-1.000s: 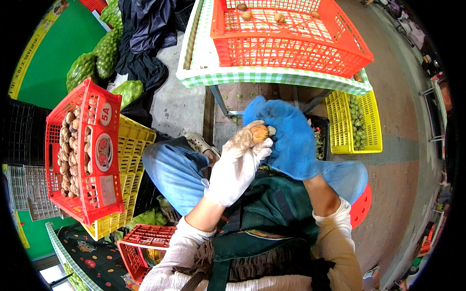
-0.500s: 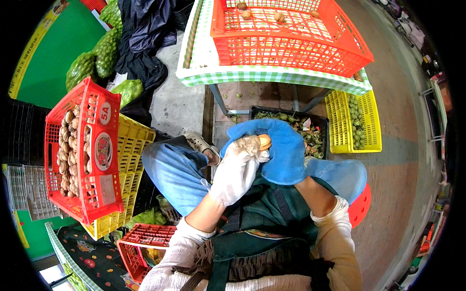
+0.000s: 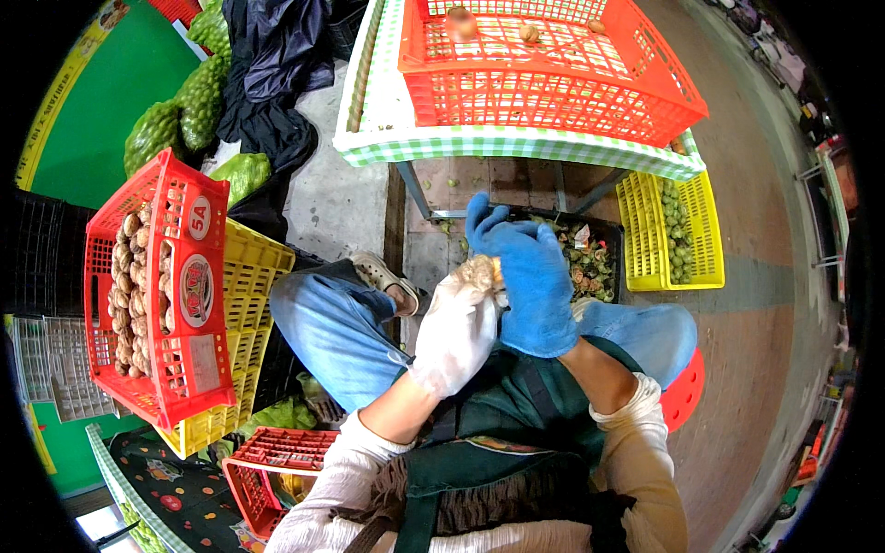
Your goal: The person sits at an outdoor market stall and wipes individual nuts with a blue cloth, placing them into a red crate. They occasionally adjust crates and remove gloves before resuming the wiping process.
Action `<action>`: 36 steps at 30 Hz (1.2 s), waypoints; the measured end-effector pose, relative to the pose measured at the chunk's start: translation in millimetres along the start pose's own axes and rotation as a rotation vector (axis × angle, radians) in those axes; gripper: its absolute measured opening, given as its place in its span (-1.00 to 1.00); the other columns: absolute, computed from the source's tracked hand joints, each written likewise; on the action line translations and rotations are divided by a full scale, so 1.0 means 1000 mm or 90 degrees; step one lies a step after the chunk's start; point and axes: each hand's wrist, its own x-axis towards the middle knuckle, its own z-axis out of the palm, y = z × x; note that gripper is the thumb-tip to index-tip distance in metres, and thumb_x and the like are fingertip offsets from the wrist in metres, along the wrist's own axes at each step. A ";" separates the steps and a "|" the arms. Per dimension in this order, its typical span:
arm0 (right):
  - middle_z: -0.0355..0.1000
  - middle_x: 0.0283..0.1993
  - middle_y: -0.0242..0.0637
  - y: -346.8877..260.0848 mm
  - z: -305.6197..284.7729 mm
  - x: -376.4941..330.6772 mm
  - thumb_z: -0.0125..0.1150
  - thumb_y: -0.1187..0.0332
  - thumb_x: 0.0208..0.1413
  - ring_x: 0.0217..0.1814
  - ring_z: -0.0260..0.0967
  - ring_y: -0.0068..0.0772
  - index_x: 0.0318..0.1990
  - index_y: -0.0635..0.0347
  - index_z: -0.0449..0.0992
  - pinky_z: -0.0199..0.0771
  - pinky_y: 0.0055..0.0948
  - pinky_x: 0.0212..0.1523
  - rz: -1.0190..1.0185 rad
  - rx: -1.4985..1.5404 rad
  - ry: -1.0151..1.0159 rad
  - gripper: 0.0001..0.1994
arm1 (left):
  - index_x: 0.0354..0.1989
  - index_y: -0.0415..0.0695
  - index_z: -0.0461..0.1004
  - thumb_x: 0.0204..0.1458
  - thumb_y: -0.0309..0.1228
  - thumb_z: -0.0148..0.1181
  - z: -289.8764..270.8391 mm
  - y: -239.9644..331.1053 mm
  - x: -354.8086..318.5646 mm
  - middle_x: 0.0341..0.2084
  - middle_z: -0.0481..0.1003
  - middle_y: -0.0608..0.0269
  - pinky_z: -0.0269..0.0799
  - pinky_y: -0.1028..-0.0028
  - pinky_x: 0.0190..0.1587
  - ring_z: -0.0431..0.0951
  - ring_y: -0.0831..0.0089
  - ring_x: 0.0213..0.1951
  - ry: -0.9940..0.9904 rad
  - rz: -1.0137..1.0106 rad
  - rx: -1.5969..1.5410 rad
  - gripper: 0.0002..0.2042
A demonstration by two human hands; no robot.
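My left hand (image 3: 457,318), in a white glove with brown-stained fingertips, is closed in front of my lap. A sliver of a tan, walnut-like thing (image 3: 499,270) shows at its fingertips; the rest is hidden between the gloves. Against it rests my right hand (image 3: 535,295), in a blue glove, its fingers stretched apart toward the far left. The right thumb is hidden. Just beyond the hands, on the floor, a black crate (image 3: 621,288) holds green and brown husk pieces.
A red crate (image 3: 553,100) with a few walnuts stands on a checked-cloth table (image 3: 387,146) ahead. At right is a yellow crate (image 3: 645,235) of green fruits. At left, a red crate full of walnuts (image 3: 132,295) sits on a yellow crate (image 3: 247,304). Green sacks (image 3: 198,111) lie far left.
My right hand has gone from curled around the tan thing to fingers stretched out toward the far left. Less of the tan thing shows. My left hand stays nearly in place.
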 end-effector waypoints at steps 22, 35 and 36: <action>0.45 -0.25 -0.32 -0.015 0.061 0.005 -0.03 0.41 0.17 -0.18 0.40 -0.44 -0.18 0.24 0.44 0.42 -0.45 -0.16 -0.093 -0.842 -0.156 -0.84 | 0.05 -0.31 0.28 0.21 -0.20 -0.05 -0.013 -0.042 0.012 -0.33 0.40 0.17 0.33 0.48 -0.31 0.36 0.41 -0.38 -0.023 -0.430 -1.134 -0.59; 0.40 -0.16 -0.29 -0.026 0.041 -0.012 0.06 0.47 0.11 -0.08 0.36 -0.40 -0.10 0.30 0.39 0.40 -0.46 -0.08 -0.461 -1.472 -0.218 -0.79 | -0.13 -0.26 0.34 0.28 -0.30 -0.14 0.002 -0.029 0.023 -0.37 0.43 0.14 0.35 0.48 -0.35 0.41 0.41 -0.40 -0.034 -0.457 -1.173 -0.74; 0.37 -0.10 -0.27 -0.031 0.038 -0.010 0.06 0.48 0.11 -0.04 0.33 -0.40 -0.06 0.32 0.35 0.38 -0.49 -0.03 -0.591 -1.656 -0.264 -0.76 | -0.14 -0.24 0.34 0.28 -0.31 -0.16 0.004 -0.024 0.022 -0.36 0.43 0.15 0.35 0.48 -0.34 0.41 0.41 -0.40 -0.045 -0.414 -1.137 -0.76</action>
